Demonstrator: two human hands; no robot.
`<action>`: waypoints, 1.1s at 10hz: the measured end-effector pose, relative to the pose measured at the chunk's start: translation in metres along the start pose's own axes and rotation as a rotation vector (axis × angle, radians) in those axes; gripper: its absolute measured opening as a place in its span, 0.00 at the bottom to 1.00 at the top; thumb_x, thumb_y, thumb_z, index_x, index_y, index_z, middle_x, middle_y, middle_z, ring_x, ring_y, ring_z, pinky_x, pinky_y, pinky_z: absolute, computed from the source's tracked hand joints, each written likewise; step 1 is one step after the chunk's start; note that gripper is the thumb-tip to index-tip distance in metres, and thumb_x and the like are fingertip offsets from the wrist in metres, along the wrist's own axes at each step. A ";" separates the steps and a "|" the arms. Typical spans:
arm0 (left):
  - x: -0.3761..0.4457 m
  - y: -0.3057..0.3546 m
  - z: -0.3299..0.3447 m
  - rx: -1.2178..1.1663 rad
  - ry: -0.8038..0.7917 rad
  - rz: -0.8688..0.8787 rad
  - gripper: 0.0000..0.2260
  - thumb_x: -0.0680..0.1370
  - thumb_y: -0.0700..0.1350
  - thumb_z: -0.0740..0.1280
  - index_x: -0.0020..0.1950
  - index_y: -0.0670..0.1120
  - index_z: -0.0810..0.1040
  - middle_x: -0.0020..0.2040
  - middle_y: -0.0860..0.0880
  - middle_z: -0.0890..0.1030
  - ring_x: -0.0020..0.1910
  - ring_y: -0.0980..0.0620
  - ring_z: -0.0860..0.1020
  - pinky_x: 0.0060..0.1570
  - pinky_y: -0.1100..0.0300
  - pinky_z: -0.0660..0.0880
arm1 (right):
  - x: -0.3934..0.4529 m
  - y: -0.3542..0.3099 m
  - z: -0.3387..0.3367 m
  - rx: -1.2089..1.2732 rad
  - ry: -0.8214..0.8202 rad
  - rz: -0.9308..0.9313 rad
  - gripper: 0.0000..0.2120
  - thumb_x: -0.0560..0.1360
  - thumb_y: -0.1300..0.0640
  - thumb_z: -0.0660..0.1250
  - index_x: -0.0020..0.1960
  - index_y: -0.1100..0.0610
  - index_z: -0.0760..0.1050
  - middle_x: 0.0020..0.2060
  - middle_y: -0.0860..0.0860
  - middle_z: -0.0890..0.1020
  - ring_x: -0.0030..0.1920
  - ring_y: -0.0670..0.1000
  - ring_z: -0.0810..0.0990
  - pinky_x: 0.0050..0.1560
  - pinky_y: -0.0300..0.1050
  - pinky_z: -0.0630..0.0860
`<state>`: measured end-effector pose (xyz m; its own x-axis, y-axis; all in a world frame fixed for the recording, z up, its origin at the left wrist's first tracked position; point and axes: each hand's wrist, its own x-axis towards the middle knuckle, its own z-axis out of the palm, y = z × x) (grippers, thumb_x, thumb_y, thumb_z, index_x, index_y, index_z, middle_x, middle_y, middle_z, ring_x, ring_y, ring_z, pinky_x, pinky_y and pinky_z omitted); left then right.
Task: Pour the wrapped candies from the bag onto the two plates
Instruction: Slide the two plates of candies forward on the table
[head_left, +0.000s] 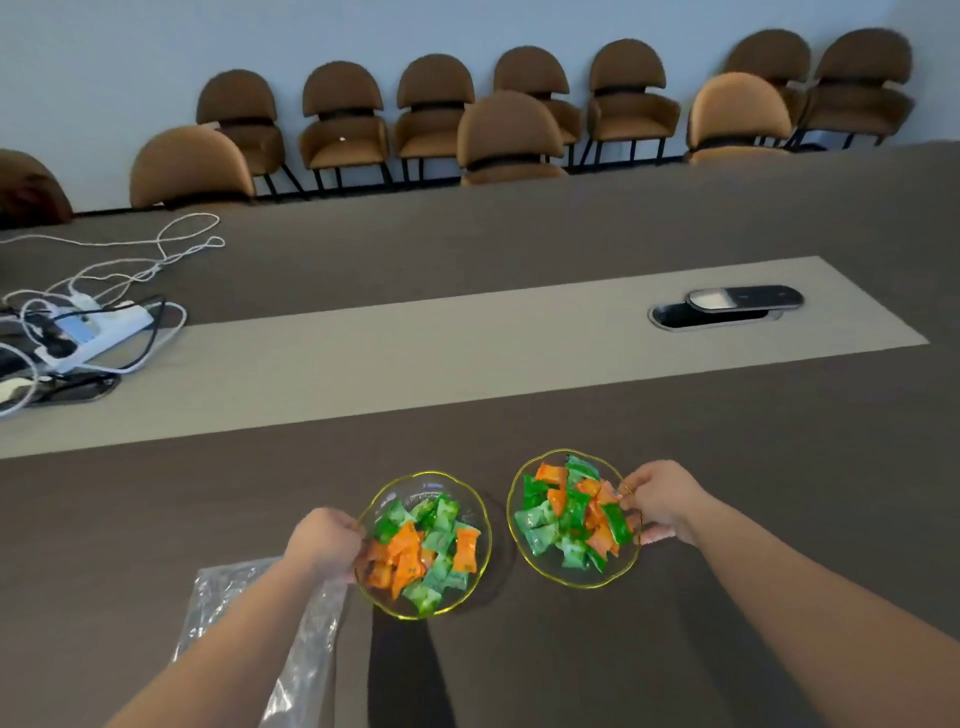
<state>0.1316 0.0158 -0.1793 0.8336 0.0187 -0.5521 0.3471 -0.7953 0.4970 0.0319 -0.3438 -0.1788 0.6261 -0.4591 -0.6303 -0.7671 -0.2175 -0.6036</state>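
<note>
Two clear glass plates with yellow rims sit side by side near the front of the dark table. The left plate (415, 486) holds green and orange wrapped candies (426, 551), and my left hand (327, 543) grips its left rim. The right plate (519, 499) is also filled with green and orange candies (569, 514); my right hand (660, 501) pinches its right rim. The clear plastic bag (306, 670) lies flat on the table under my left forearm, and looks empty.
A white power strip (98, 332) with tangled cables lies at the far left. A cable port with a raised lid (727, 306) sits in the table's light central strip at the right. Brown chairs (509, 130) line the far side.
</note>
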 end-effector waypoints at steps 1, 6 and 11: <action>0.028 0.019 -0.009 -0.299 0.045 -0.057 0.07 0.71 0.30 0.63 0.38 0.37 0.78 0.27 0.43 0.81 0.24 0.48 0.80 0.28 0.56 0.81 | 0.021 -0.027 0.001 0.128 0.049 -0.008 0.08 0.76 0.69 0.59 0.44 0.61 0.76 0.37 0.58 0.80 0.35 0.56 0.82 0.25 0.46 0.80; 0.201 0.077 -0.006 -0.814 0.182 -0.133 0.10 0.73 0.29 0.62 0.54 0.34 0.76 0.41 0.40 0.80 0.25 0.50 0.79 0.16 0.61 0.75 | 0.172 -0.125 0.062 0.683 0.100 -0.026 0.06 0.73 0.73 0.60 0.45 0.67 0.74 0.37 0.63 0.80 0.28 0.59 0.81 0.24 0.54 0.80; 0.235 0.098 0.018 -1.054 0.195 -0.154 0.14 0.76 0.31 0.60 0.62 0.37 0.72 0.63 0.41 0.78 0.31 0.52 0.80 0.31 0.65 0.78 | 0.216 -0.148 0.099 0.796 0.224 -0.011 0.05 0.75 0.67 0.64 0.50 0.65 0.71 0.54 0.63 0.81 0.34 0.55 0.81 0.37 0.50 0.84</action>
<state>0.3538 -0.0691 -0.2724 0.7710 0.2440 -0.5882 0.5712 0.1431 0.8082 0.2946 -0.3252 -0.2738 0.5256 -0.6398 -0.5607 -0.3796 0.4134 -0.8276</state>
